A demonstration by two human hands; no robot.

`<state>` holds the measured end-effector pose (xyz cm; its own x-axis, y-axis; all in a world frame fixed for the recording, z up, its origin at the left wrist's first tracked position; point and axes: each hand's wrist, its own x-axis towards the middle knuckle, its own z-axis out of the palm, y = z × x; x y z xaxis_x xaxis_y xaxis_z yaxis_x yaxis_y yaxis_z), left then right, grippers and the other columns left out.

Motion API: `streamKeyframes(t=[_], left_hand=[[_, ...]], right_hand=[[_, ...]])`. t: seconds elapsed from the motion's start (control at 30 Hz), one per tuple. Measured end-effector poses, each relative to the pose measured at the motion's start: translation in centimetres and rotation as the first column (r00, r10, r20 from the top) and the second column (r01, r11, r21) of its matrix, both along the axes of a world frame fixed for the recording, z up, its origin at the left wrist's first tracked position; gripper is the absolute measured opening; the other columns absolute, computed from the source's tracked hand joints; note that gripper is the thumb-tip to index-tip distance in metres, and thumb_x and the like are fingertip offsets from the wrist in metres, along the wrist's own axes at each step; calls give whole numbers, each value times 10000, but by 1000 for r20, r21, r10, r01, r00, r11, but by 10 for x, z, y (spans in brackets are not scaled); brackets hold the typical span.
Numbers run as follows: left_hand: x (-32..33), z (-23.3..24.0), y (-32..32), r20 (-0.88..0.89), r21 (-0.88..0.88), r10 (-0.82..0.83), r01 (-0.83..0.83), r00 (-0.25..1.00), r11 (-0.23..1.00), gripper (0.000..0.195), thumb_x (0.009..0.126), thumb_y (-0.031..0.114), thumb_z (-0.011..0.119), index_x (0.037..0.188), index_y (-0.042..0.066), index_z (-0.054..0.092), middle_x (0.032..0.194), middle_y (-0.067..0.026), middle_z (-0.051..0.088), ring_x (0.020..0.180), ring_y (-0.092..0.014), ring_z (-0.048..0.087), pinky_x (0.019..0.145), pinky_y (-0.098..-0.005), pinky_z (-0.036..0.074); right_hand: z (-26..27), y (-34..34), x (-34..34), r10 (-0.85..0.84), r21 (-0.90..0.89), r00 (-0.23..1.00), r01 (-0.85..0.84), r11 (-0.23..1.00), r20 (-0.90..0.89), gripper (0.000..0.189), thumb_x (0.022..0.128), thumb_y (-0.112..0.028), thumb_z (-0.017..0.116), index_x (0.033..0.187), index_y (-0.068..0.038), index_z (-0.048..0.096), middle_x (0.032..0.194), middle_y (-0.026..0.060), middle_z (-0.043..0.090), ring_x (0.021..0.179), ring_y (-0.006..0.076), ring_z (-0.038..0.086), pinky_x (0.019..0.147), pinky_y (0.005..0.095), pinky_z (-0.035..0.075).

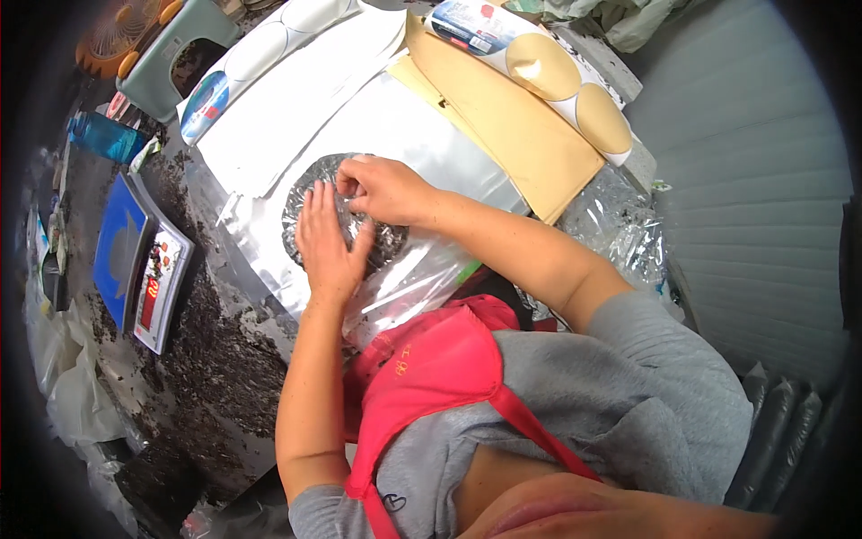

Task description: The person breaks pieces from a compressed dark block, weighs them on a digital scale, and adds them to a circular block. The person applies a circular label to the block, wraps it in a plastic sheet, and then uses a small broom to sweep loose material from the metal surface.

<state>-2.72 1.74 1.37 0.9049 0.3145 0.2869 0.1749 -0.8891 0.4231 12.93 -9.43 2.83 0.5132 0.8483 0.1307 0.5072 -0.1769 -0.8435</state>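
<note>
A round, flat dark disc wrapped in clear plastic lies on a stack of clear plastic sheets. My left hand rests on its left part, palm down, with fingers extended and thumb spread. On the upper right of the disc is my right hand, fingers curled and thumb close to them; whether film is pinched between them is hidden. Loose clear film extends from the disc towards the red apron. White paper sheets lie beyond, at the upper left.
Brown paper sheets and a strip of round labels lie right. A digital scale stands left, amid dark crumbs. A blue bottle, a grey-green stool and an orange fan are at the upper left.
</note>
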Motion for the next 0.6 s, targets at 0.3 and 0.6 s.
streamKeyframes(t=[0.3, 0.6], left_hand=[[6, 3, -12, -92, 32, 122, -119, 988, 992, 697, 958, 257, 625, 1572, 29, 387, 1632, -180, 404, 1537, -357, 329, 1254, -525, 211], [6, 9, -10, -148, 5, 122, -122, 981, 992, 714, 910, 185, 575, 1571, -1, 378, 1636, -196, 394, 1542, -377, 323, 1266, -533, 198]], right_hand=[[58, -32, 182, -217, 63, 899, 209, 976, 380, 338, 1003, -204, 599, 1305, -87, 694, 1281, 106, 698, 1189, 289, 646, 1033, 380, 503], [-15, -107, 263, -8, -47, 175, 309, 950, 985, 422, 909, -98, 671, 1331, -103, 677, 1390, 13, 645, 1247, 248, 626, 995, 370, 527]])
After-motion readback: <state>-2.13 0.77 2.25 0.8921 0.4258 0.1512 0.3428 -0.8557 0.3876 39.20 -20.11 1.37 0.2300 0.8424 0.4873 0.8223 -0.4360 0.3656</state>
